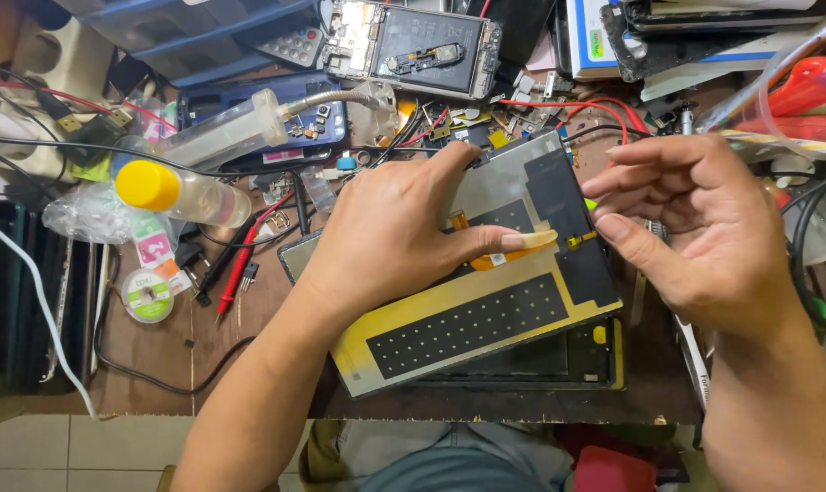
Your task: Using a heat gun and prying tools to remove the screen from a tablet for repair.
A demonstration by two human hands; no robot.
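The left hand (pixel 386 232) is laid flat on a display panel (pixel 486 310), palm down, fingers spread loosely. The thumb is stretched right along an orange flex ribbon (pixel 509 258) on the panel's back. The panel lies face down mid-bench, tilted, its near corner towards the bench edge. Its back is covered in grey shielding, yellow-gold foil and black perforated patches. A second dark frame (pixel 559 360) is seen under the panel's lower right edge, partly hidden.

The right hand (pixel 704 228) is held just above the panel's right edge, fingers curled together and pointed left, thumb tucked below them. Nothing is clearly pinched; the fingertips are close to the ribbon's small connector end (pixel 577 240), but contact cannot be confirmed.

The wooden bench (pixel 240 337) is crowded. An opened phone chassis (pixel 413 46) with exposed board is set at top centre. A clear syringe (pixel 240 128) with a metal flex neck and a clear bottle with a yellow cap (pixel 172 189) lie at left. Below them a small solder wick spool (pixel 147 294) is seen, with red and black probe leads (pixel 240 260) just beside it. Red wires (pixel 604 107) run across the top right near small loose parts. A red-handled tool (pixel 809 87) is seen at far right.
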